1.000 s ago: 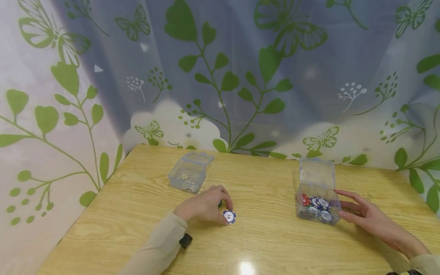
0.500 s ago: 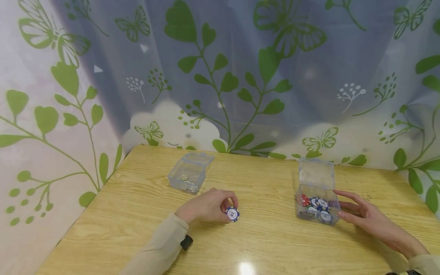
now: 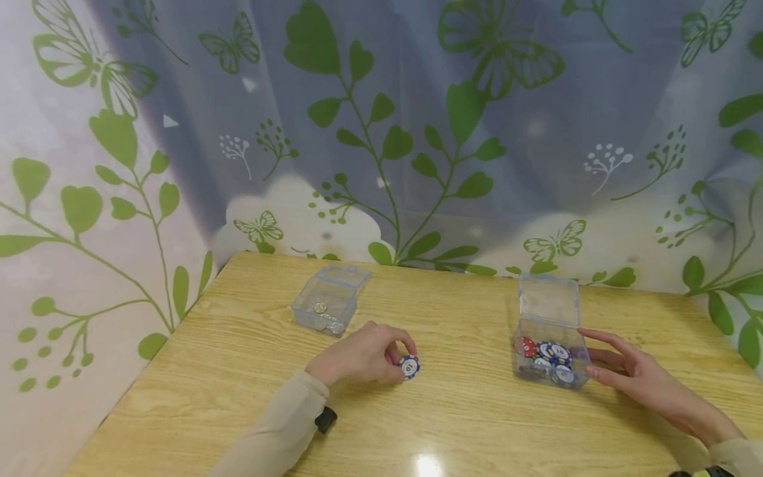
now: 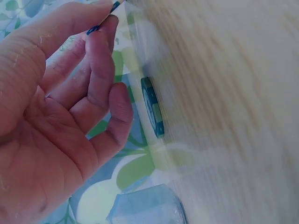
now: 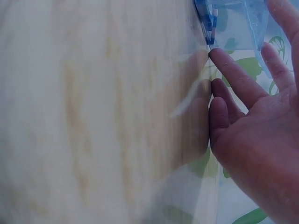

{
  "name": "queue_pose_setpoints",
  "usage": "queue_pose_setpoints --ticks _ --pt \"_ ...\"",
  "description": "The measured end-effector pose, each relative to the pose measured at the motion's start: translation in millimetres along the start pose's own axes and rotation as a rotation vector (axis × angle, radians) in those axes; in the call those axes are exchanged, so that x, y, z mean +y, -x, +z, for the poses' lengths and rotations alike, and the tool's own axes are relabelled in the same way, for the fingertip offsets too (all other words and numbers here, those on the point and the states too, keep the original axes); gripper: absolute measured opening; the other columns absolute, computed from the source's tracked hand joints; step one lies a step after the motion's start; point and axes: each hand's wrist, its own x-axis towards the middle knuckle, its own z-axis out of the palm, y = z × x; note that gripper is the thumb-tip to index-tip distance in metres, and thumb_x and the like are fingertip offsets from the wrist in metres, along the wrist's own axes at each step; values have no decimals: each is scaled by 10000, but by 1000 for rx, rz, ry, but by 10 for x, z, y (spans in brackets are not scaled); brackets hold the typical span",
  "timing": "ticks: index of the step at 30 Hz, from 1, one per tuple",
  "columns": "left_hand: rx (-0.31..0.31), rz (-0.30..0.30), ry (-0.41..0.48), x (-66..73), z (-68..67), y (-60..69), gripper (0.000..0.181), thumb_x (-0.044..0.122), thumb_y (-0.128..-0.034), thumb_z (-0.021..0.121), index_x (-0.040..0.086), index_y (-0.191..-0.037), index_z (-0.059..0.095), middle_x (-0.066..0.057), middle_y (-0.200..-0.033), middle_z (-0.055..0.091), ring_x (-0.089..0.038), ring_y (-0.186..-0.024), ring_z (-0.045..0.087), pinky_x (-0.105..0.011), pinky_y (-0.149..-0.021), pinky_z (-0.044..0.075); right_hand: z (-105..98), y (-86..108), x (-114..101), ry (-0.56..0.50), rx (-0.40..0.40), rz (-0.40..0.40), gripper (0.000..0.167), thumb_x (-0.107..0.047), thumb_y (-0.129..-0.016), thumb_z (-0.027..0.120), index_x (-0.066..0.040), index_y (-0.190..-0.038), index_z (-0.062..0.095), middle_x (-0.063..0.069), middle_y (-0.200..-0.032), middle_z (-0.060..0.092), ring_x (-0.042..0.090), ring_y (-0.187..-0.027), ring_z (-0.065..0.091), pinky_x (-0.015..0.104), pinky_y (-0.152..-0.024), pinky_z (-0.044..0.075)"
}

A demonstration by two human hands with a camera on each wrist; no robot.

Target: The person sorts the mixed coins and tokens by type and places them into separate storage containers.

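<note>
My left hand [image 3: 360,356] pinches a blue-and-white poker chip [image 3: 408,366] marked 10 between thumb and fingers, above the middle of the table. The left wrist view catches this chip edge-on at the fingertips. A green chip [image 4: 153,107] lies flat on the table beside the curled lower fingers; the hand hides it in the head view. On the right stands a clear lidded box [image 3: 548,381], lid up, with several blue, red and other chips [image 3: 554,352] inside. My right hand [image 3: 646,381] touches its right side with thumb and index finger, fingers extended, the other fingers near the tabletop.
A second clear box [image 3: 306,318], lid tipped back, stands at the back left with several coins [image 3: 322,308] in it. The wooden table [image 3: 465,424] ends at a leaf-patterned curtain [image 3: 381,165] behind and to the left.
My left hand has shifted slightly right and away from me with the blue chip, which turned a little. The right hand keeps its place against the box.
</note>
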Motion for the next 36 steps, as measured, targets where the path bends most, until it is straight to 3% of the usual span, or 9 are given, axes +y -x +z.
queue_pose_setpoints --ticks 5,16,28,36 --pt "22 40 13 8 19 -55 163 126 -852 815 203 -980 749 92 -828 718 12 -746 633 -180 -749 530 1 -21 -5 5 -6 -11 675 -228 -1076 541 -128 -1638 183 398 -1556 339 -271 -1110 411 172 -821 514" --pt "45 44 85 35 38 -95 217 93 -893 760 210 -1072 725 57 -873 732 4 -775 666 -177 -753 550 0 -15 -25 8 -9 -10 684 -257 -1073 548 -164 -1645 186 390 -1561 340 -273 -1115 397 170 -826 507" --pt "79 63 166 61 67 -132 212 102 -902 747 233 -1066 723 75 -868 745 7 -780 687 -179 -766 559 -4 8 -27 -5 -11 -25 693 -250 -1074 545 -182 -1651 167 396 -1572 313 -278 -1126 385 172 -829 512" --pt "122 41 255 138 96 -206 198 141 -908 746 277 -1051 728 94 -872 737 -22 -794 700 -208 -769 566 2 9 -24 3 6 -34 709 -246 -1070 555 -203 -1654 155 402 -1574 301 -283 -1123 379 168 -826 513"
